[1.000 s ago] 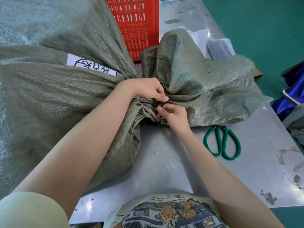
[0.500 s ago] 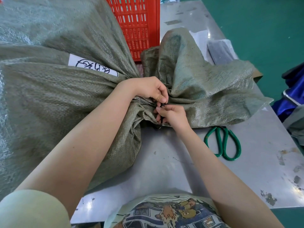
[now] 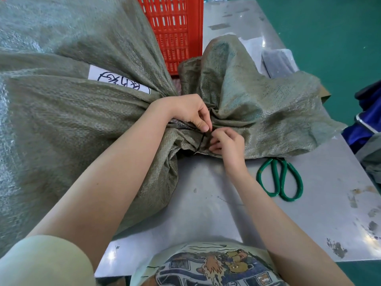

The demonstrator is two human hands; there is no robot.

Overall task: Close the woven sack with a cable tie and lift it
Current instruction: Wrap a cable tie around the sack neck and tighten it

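A large grey-green woven sack [image 3: 68,124] lies on its side on the metal table [image 3: 206,203], filling the left half of the view. Its neck is gathered at the centre, and the loose mouth [image 3: 268,112] fans out to the right. A thin black cable tie [image 3: 201,142] wraps the gathered neck. My left hand [image 3: 188,111] pinches the tie at the top of the neck between thumb and forefinger. My right hand [image 3: 225,142] is just right of it, fingers curled onto the tie's end. A white handwritten label [image 3: 118,82] sits on the sack.
Green-handled scissors [image 3: 280,178] lie on the table right of my right hand. A red plastic crate [image 3: 177,32] stands behind the sack. A grey plastic-wrapped packet [image 3: 277,61] lies at the back right. Blue fabric [image 3: 367,120] hangs past the table's right edge, above green floor.
The black tie now shows as a longer strip around the neck. My right hand has shifted slightly right and down, and my left thumb and forefinger have closed at the top of the tie.
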